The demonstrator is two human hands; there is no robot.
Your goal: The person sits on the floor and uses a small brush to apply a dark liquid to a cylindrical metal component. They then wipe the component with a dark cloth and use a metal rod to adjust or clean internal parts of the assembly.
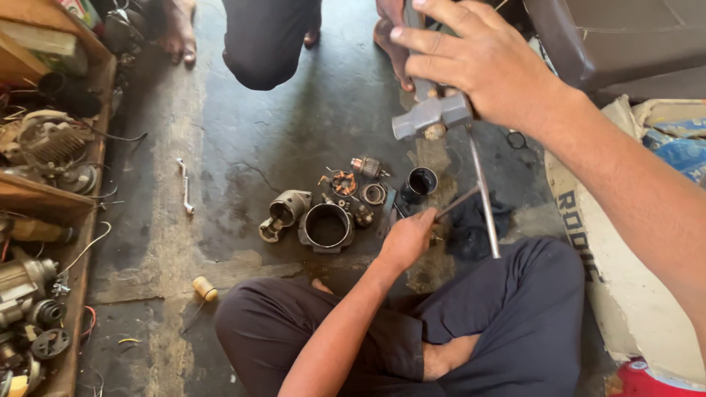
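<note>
Right hand (489, 70) raised, fingers curled closed, left hand (407, 239) low, gripping

Two hands (489, 70) (406, 239), one hammer (430, 116), one wrench (185, 187), two cylindrical housings (326, 226) (287, 209), one black cup (421, 181)

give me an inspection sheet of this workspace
surface: stained concrete floor
job's things: hammer raised; thin rod angled to floor
clutter: metal housing, cylinder part, dark cup, small motor parts, wrench, dark rag
grippers: right hand grips hammer; left hand holds rod
cables: loose wires by left shelf
surroundings: wooden shelves of old parts, another person's feet, sack
</note>
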